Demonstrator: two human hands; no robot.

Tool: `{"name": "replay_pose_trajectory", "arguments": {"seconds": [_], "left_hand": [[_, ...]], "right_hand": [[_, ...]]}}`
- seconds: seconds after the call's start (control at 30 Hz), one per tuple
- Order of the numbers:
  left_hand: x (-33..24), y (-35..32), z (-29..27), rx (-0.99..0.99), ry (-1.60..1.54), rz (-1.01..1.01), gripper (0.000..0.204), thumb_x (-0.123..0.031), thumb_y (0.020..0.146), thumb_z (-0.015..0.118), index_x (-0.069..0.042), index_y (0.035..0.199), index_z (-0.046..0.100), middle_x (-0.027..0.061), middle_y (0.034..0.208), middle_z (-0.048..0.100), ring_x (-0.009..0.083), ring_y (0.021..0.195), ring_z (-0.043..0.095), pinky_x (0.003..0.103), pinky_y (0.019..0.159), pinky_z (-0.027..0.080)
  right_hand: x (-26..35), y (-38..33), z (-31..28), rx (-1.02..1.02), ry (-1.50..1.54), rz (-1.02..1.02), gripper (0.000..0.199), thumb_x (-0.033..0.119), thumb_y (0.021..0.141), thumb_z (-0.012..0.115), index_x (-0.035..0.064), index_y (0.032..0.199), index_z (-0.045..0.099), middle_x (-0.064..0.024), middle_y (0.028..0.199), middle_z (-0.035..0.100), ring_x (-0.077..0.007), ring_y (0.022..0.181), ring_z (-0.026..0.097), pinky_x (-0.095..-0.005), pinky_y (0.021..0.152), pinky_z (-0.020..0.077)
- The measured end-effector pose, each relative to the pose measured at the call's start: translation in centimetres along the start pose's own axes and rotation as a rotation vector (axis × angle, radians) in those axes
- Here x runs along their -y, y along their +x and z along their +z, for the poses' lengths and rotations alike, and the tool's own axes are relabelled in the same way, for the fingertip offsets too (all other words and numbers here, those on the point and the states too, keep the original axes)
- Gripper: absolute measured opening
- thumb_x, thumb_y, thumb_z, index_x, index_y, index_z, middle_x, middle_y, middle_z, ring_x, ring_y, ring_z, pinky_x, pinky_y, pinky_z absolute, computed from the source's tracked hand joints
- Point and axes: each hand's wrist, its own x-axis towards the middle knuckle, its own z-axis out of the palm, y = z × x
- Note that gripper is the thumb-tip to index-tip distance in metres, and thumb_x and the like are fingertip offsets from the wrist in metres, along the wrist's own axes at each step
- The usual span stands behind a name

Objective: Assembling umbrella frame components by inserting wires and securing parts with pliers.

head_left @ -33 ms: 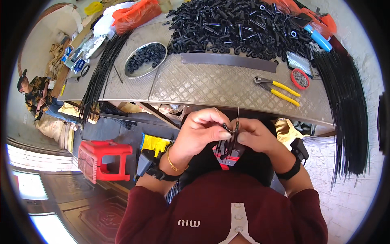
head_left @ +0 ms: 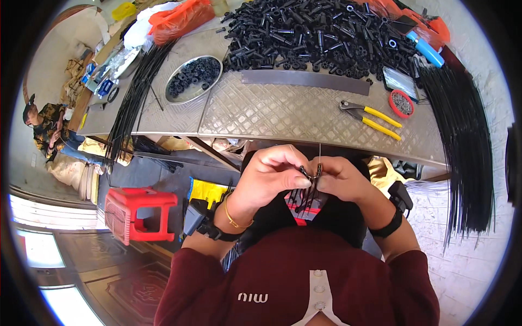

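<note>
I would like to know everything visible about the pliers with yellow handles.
The pliers have a dark, metal-looking head and two bright yellow handles that look plastic-coated. They lie on the grey patterned table, near the red bowl, head toward the left, handles spread apart and slanting down to the right in the picture. Only the table visibly touches them. Whether the jaws are closed is too small to tell.

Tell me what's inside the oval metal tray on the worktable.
The tray holds a pile of small black pieces, with bare metal showing toward its near edge. The pile hides much of the bottom, so whatever lies beneath it cannot be seen.
</note>
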Motion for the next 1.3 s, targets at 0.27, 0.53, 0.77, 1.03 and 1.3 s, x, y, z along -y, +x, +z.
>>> {"name": "replay_pose_trajectory", "arguments": {"seconds": [0.27, 0.53, 0.77, 1.03, 1.3], "left_hand": [[-0.1, 0.7, -0.7, 0.153, -0.148, -0.047, 0.017, -0.006, 0.077, 0.071, -0.001, 0.086, 0.058, 0.0044, 0.083, 0.060, 0.0088, 0.073, 0.056, 0.021, 0.065, 0.047], [-1.4, 0.3, -0.3, 0.117, 0.059, 0.045, 0.013, 0.003, 0.077, 0.067, 0.002, 0.088, 0.059, 0.0057, 0.081, 0.059, 0.0132, 0.073, 0.062, 0.023, 0.063, 0.050], [-1.9, -0.3, 0.2, -0.008, 0.197, 0.036, 0.015, -0.002, 0.076, 0.072, -0.003, 0.081, 0.058, -0.0013, 0.076, 0.058, 0.0027, 0.068, 0.054, 0.017, 0.057, 0.042], [-2.3, -0.3, -1.1, -0.055, 0.260, 0.057, 0.019, -0.003, 0.073, 0.075, -0.003, 0.086, 0.061, -0.0023, 0.079, 0.058, 0.0016, 0.072, 0.053, 0.017, 0.060, 0.042], [-10.9, 6.1, -17.2, -0.813, 1.291, 0.069, 0.022, -0.016, 0.081, 0.066, 0.000, 0.095, 0.068, 0.0082, 0.085, 0.069, 0.0130, 0.076, 0.062, 0.026, 0.070, 0.048]], "right_hand": [[-0.5, 0.5, 0.1, 0.057, 0.133, -0.007, 0.022, 0.023, 0.087, 0.062, 0.0027, 0.083, 0.053, -0.0055, 0.080, 0.058, -0.0115, 0.068, 0.057, -0.0253, 0.061, 0.0466], [0.8, 0.4, 1.2, -0.059, 0.127, 0.023, 0.010, 0.010, 0.086, 0.059, 0.0035, 0.086, 0.052, -0.0067, 0.084, 0.060, -0.0122, 0.072, 0.058, -0.0259, 0.063, 0.0471], [0.1, 0.2, 1.9, -0.043, -0.616, -0.115, 0.023, 0.020, 0.083, 0.066, 0.0022, 0.096, 0.060, -0.0037, 0.082, 0.062, -0.0114, 0.072, 0.057, -0.0260, 0.064, 0.0451], [-1.3, 1.4, 3.2, -0.213, -0.455, -0.109, 0.020, 0.016, 0.087, 0.062, -0.0016, 0.094, 0.060, -0.0030, 0.082, 0.062, -0.0076, 0.078, 0.056, -0.0241, 0.071, 0.0463], [-1.5, 1.4, 2.0, -0.173, -0.174, -0.147, 0.016, 0.012, 0.088, 0.059, -0.0016, 0.095, 0.060, -0.0052, 0.093, 0.064, -0.0091, 0.080, 0.057, -0.0243, 0.074, 0.0473]]}}
